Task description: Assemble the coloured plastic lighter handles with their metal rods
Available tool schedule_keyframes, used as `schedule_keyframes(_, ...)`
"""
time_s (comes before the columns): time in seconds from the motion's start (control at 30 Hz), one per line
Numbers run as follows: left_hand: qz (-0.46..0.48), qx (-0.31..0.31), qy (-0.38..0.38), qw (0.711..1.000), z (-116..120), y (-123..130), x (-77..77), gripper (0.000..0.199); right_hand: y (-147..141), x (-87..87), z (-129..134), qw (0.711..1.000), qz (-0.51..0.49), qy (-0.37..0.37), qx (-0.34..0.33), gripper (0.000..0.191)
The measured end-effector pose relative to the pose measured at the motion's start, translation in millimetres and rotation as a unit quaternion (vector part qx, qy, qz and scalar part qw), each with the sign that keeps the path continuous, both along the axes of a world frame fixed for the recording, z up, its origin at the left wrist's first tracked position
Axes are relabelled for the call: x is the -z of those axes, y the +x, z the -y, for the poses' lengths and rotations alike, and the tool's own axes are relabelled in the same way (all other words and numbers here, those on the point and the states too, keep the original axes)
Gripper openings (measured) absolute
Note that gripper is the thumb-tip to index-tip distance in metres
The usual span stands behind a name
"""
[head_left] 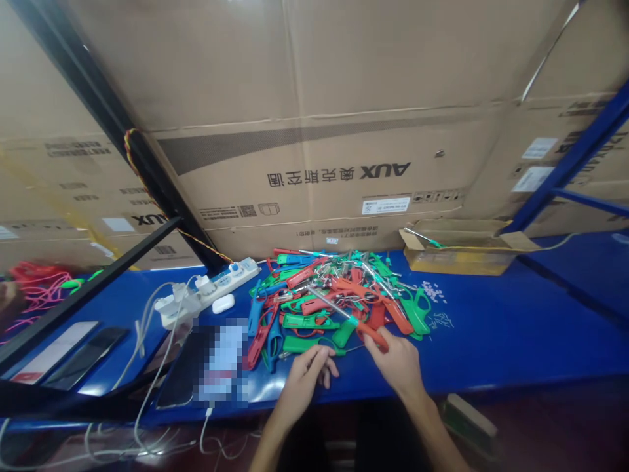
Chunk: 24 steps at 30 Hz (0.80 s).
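Observation:
My right hand (396, 360) is wrapped round the orange-red handle of a lighter (369, 333), whose metal rod points up and left over the pile. To its left, my left hand (310, 372) rests at the pile's front edge with its fingers curled, close to a green lighter handle (301, 343); whether it holds anything small cannot be made out. Red, green and blue lighter parts (312, 321) with metal rods and thin wires lie heaped on the blue table (491, 334). Small pale pieces (432, 291) and thin pins (443, 319) lie right of the heap.
An open cardboard box (459, 259) stands at the back right. On the left are a power strip (223, 285) with chargers and cables, a white earphone case (223, 303) and a blurred-out screen (223, 360). Phones (86, 357) lie beyond a black frame bar. Large cartons (304, 151) stand behind.

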<state>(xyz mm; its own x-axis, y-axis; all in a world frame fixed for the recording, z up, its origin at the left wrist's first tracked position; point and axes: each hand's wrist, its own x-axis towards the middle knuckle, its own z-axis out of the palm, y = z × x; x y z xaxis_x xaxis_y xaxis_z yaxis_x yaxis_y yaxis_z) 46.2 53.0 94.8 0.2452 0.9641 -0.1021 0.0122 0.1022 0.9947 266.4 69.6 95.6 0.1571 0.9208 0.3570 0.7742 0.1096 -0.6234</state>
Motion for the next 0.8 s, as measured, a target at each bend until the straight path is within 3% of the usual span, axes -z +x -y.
schedule_keyframes(0.43,0.023,-0.006,-0.018,1.000,-1.4,-0.2,-4.3,0.048,0.8,15.7,-0.5,0.998,0.044,0.033,0.007,0.029)
schedule_keyframes(0.8,0.018,-0.005,-0.008,1.000,-0.1,0.4,-6.1,0.047,8.2,2.3,-2.2,0.992,-0.127,0.002,-0.011,0.036)
